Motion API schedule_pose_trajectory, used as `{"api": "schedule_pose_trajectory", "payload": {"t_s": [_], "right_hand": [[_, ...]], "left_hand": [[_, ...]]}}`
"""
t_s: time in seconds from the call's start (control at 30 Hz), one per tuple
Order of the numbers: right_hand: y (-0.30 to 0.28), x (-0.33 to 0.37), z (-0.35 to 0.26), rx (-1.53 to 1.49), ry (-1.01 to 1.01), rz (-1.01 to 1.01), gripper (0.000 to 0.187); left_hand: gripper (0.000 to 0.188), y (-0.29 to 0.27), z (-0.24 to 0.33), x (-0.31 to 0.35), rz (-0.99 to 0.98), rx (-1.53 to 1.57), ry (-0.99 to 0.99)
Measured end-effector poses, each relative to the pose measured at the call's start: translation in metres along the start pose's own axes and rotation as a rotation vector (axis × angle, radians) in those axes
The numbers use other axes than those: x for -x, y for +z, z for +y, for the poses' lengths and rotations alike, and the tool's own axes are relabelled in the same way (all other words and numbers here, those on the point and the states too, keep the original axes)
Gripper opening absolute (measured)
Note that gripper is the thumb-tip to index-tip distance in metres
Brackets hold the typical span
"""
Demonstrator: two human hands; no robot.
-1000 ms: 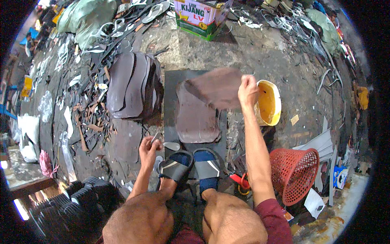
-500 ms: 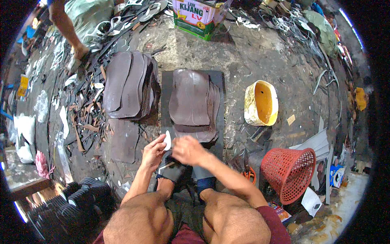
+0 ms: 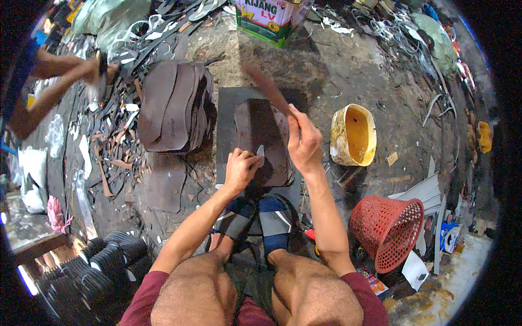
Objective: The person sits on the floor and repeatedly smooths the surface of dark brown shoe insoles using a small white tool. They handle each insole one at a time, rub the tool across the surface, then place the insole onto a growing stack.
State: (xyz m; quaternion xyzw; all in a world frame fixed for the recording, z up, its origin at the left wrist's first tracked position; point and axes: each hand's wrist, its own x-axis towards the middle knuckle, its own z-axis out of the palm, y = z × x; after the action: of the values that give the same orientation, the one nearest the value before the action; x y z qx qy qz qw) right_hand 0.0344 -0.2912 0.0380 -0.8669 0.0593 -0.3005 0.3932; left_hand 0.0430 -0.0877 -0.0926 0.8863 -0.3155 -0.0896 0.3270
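My left hand (image 3: 241, 170) pinches a small white oval piece (image 3: 261, 154) over the stack of brown sole sheets (image 3: 255, 127) in front of me. My right hand (image 3: 306, 138) grips the near end of a brown sole sheet (image 3: 266, 89), which is tilted up off the stack and blurred by motion. The stack lies on a dark flat board (image 3: 227, 108). To its left stands a taller stack of similar brown sheets (image 3: 168, 108), with rounded ends and curved sides.
On the right stand a yellowed tub (image 3: 337, 144) and a tipped red mesh basket (image 3: 370, 231). A tin (image 3: 266, 24) is at the far side. Scraps (image 3: 119, 163) litter the left, where another person's arms (image 3: 65, 76) reach in. Black soles (image 3: 92, 271) are piled near left.
My left hand has moved forward over the stack with the white piece. My right hand has gone forward and right and lifted a brown sheet. The other person's arms have come further in.
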Motion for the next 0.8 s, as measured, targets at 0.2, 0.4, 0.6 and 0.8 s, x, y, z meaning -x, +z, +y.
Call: {"api": "schedule_pose_trajectory", "payload": {"t_s": [0.2,0.4,0.6,0.8], "right_hand": [[0.025,0.093,0.034,0.168,-0.022,-0.313,0.026],[0.032,0.139,0.027,0.226,-0.063,-0.433,0.040],[0.029,0.098,0.049,0.307,-0.099,-0.286,0.024],[0.020,0.097,0.037,0.236,0.024,-0.420,0.017]], "left_hand": [[0.034,0.019,-0.003,0.019,0.049,-0.328,0.174],[0.040,0.017,-0.018,0.028,-0.099,-0.364,0.095],[0.043,0.013,-0.011,0.019,0.018,-0.301,0.171],[0.043,0.004,-0.006,0.021,-0.008,-0.333,0.164]]}}
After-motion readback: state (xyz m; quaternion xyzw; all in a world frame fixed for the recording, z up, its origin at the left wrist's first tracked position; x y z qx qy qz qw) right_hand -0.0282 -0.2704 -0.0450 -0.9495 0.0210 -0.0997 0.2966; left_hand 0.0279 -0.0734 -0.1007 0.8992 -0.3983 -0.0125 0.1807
